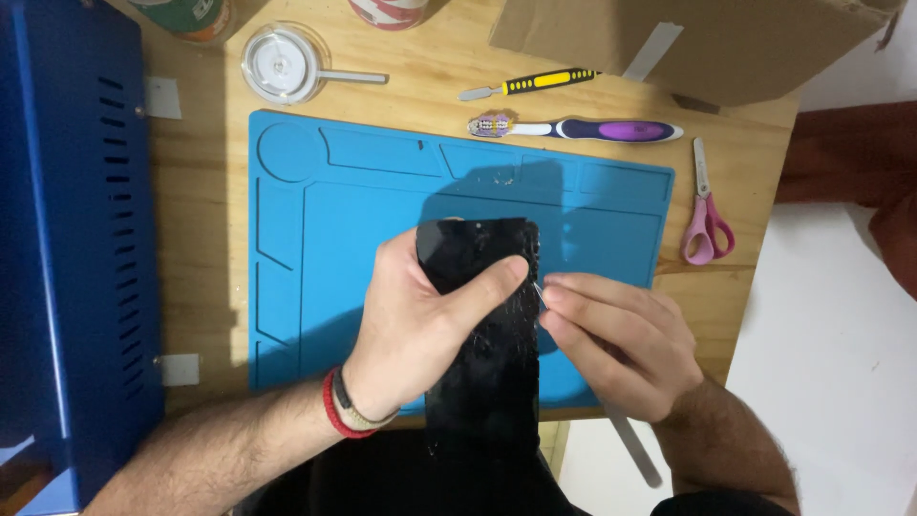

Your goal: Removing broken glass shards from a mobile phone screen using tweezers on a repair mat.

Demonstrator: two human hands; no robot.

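My left hand [420,330] grips a black phone screen panel [485,363] with cracked, flaking edges, thumb pressed across its front, holding it above a blue silicone work mat [306,239]. My right hand [611,339] sits against the panel's right edge, its fingers pinched on a thin bit of clear film or glass at that edge. A red and beige band circles my left wrist.
A purple and white toothbrush [583,129], a yellow and black pry tool [530,84], pink-handled scissors [705,215], a round clear dish [280,63] and a cardboard box [697,38] lie on the wooden table. A blue metal machine [67,239] stands at the left.
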